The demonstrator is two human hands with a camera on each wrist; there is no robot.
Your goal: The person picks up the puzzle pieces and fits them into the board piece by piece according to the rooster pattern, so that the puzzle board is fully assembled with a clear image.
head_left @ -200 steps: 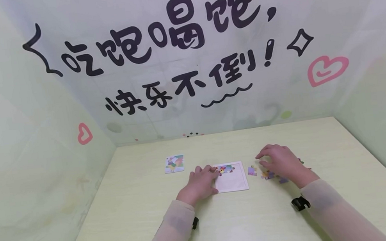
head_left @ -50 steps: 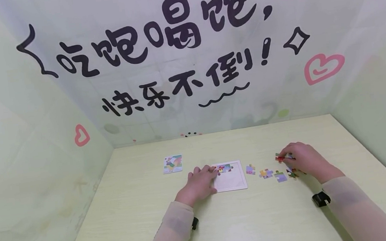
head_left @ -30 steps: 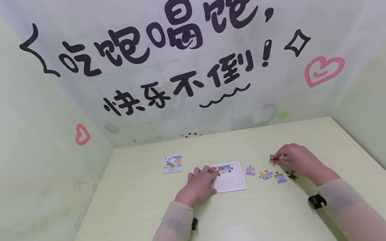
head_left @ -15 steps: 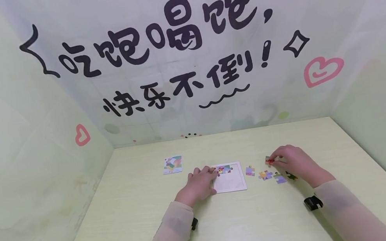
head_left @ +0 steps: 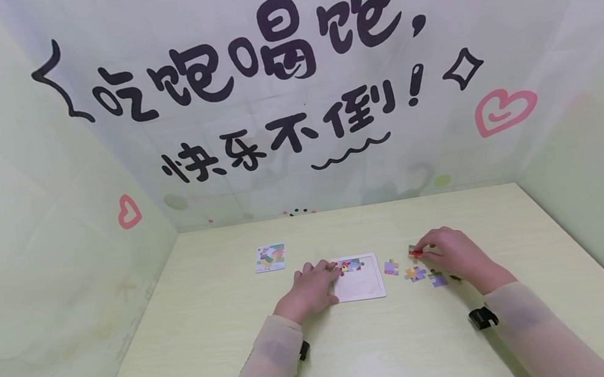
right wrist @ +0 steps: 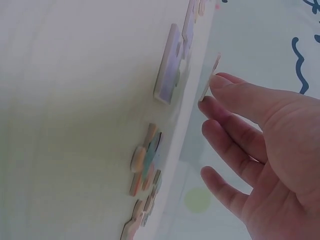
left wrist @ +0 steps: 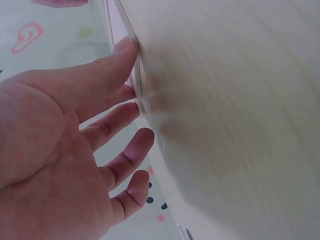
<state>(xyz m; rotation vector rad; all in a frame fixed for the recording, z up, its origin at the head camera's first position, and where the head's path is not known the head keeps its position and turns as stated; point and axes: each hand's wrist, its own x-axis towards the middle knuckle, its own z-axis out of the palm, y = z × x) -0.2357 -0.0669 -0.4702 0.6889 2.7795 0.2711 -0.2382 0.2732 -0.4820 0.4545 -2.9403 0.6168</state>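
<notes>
My right hand (head_left: 457, 252) pinches a red-and-green puzzle piece (head_left: 413, 251) between thumb and fingertips. In the right wrist view that puzzle piece (right wrist: 212, 75) shows edge-on, raised off the table. My left hand (head_left: 311, 289) rests at the left side of a white puzzle tray (head_left: 370, 286), thumb at the lower corner and index finger near the upper one. In the left wrist view its fingers are spread, with the thumb on the tray's edge (left wrist: 139, 87). A few joined pieces (head_left: 353, 265) lie along the tray's top; the left fingers cover part of them.
Loose puzzle pieces lie right of the tray: a purple one (head_left: 391, 267), an orange-and-purple one (head_left: 415, 273) and a purple-green one (head_left: 438, 278). More pieces (right wrist: 147, 155) sit under the right hand. A square picture card (head_left: 270, 257) lies at the back left of the table (head_left: 342, 356).
My right hand has picked up the red-and-green piece from the pile and carried it left toward the tray. The loose pieces are more spread out than at first. My left hand has stayed put.
</notes>
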